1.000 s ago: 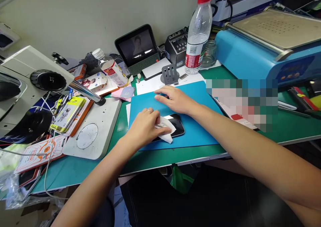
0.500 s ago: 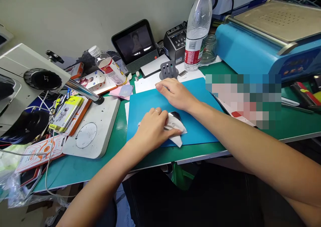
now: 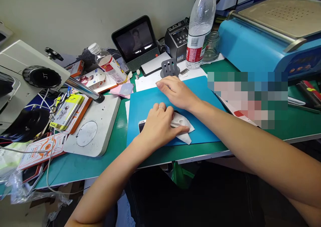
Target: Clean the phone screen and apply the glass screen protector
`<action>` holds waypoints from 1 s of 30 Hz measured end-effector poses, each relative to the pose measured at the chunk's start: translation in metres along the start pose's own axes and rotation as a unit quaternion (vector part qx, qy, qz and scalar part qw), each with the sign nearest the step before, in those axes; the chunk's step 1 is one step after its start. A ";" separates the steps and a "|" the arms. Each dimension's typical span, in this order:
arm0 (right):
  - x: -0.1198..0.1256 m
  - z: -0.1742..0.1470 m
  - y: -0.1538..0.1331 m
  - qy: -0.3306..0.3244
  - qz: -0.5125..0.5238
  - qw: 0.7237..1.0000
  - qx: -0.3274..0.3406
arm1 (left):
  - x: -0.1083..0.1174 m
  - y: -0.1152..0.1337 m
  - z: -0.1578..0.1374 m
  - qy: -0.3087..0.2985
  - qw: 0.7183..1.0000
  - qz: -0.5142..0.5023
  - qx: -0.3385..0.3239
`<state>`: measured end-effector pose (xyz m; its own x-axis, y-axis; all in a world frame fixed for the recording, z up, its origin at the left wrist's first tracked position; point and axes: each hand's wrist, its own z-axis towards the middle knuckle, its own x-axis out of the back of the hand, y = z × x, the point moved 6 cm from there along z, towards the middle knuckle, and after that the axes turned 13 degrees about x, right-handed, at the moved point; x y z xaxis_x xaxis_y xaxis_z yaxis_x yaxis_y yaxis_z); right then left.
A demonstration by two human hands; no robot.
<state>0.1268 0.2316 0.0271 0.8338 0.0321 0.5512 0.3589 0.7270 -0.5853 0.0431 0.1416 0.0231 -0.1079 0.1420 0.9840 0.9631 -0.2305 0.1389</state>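
My left hand presses a crumpled white wipe down onto a black phone that lies on the blue mat. Most of the phone is hidden under the hand and the wipe; only its left end shows. A ring sits on one finger of that hand. My right hand lies flat on the mat just behind the phone, palm down, fingers together, holding nothing.
A grey slotted stand, a water bottle, a glass jar and a small screen stand behind the mat. A blue machine fills the right. A microscope base and packaged boxes crowd the left.
My left hand has slid the wipe to the right along the phone, covering its right end and baring its left end. The right hand has hardly moved.
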 end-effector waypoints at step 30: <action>0.000 -0.001 -0.008 -0.006 0.012 1.000 0.007 | 0.022 -0.065 -0.004 0.005 0.992 0.043 0.120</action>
<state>0.1244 0.2245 0.0310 0.8370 0.0582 0.5441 0.3323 0.7358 -0.5900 -0.0226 0.1558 0.0366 -0.0249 0.1211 0.9923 0.9997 -0.0055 0.0257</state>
